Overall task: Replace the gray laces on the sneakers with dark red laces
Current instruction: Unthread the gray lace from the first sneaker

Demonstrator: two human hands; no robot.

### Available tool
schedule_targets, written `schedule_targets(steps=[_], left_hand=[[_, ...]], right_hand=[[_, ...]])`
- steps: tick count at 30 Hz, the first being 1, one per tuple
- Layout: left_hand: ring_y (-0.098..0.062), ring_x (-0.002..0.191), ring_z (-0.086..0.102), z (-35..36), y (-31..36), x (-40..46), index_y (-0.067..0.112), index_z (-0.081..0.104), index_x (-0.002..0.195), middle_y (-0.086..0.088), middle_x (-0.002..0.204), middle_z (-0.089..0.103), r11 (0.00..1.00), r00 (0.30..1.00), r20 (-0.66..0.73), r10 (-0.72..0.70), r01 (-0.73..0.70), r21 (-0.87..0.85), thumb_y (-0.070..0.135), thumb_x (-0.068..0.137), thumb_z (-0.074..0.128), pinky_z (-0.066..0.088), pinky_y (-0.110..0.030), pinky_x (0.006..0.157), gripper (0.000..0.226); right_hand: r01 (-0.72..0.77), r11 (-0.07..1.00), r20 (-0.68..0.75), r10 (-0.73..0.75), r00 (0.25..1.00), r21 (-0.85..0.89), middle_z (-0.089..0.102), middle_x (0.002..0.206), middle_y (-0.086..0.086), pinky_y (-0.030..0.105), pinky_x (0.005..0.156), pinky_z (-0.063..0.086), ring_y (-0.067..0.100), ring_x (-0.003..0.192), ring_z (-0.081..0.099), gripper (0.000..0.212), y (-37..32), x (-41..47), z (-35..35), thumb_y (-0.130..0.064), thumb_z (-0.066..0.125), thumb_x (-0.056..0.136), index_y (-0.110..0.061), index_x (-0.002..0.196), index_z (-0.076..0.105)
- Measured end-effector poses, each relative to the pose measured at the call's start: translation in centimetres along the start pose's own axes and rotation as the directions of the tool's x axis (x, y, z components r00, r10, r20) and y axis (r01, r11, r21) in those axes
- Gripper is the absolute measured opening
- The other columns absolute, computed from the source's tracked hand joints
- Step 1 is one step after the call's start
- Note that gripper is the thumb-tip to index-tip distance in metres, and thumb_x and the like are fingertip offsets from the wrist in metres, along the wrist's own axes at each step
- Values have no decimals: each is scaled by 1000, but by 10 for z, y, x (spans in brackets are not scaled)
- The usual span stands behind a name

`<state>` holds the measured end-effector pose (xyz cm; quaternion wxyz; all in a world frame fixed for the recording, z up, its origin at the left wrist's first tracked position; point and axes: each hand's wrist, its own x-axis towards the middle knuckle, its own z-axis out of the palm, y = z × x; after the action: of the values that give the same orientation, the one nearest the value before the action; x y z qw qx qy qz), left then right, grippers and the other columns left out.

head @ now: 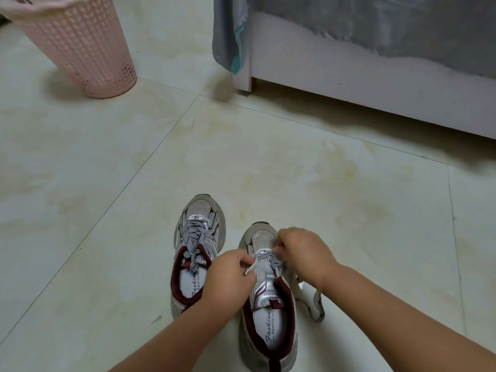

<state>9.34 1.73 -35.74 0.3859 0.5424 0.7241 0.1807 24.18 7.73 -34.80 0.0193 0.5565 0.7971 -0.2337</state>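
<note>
Two grey-and-silver sneakers with dark red linings stand on the floor, toes pointing away from me. The left sneaker [197, 237] is fully laced with a gray lace [193, 234] tied at the top. On the right sneaker [267, 299] the gray lace [273, 261] is partly pulled out, and a loose length [314, 304] trails on the floor to its right. My left hand [229, 275] pinches a lace strand at the left eyelets. My right hand [303, 253] pinches the lace near the lowest eyelets. No dark red lace is in view.
A pink perforated plastic basket [77, 47] stands at the far left. A white bed frame [349, 76] with grey bedding [375, 20] hanging over it runs along the far right. Pale floor tiles [241, 157] lie between them and the shoes.
</note>
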Motion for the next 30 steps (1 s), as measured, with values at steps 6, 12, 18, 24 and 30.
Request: schedule_targets(steps=[6,12,18,24,30], left_hand=[[-11,58,53,2,-1,1,16,66,95,5,57,55,996,998,4,-59,59,-70,11,80,63,45,-21,58,17],[-6,55,51,3,-2,0,16,66,95,8,59,54,996,998,4,-58,58,-69,14,80,64,39,-13,51,15],[-4,51,47,4,3,-1,18,64,83,11,56,52,999,999,19,-39,39,-15,12,79,61,34,-14,48,8],[-5,55,51,4,2,-2,19,63,81,11,60,54,999,999,22,-48,48,-7,12,79,62,36,-16,50,7],[-8,58,53,2,1,-3,20,62,81,9,63,57,998,998,33,-55,55,-10,12,79,61,38,-16,51,8]], right_hand=[[-143,989,-41,144,989,28,60,93,4,33,71,45,27,89,59,19,-2,-13,8,-31,55,89,-13,96,56],[-164,986,-6,164,986,41,59,77,10,27,58,33,30,78,60,19,10,-3,2,-17,59,82,-13,67,49],[-256,961,-68,250,966,-105,62,92,9,30,68,42,28,88,59,27,15,-4,-6,-37,58,84,-11,91,58],[-485,748,366,340,866,454,39,42,-4,23,46,27,15,50,36,51,10,-6,9,-34,64,85,-14,48,36],[-369,898,-132,347,929,-241,62,101,4,32,81,34,26,100,55,20,30,-5,-13,-28,45,95,-16,93,61]])
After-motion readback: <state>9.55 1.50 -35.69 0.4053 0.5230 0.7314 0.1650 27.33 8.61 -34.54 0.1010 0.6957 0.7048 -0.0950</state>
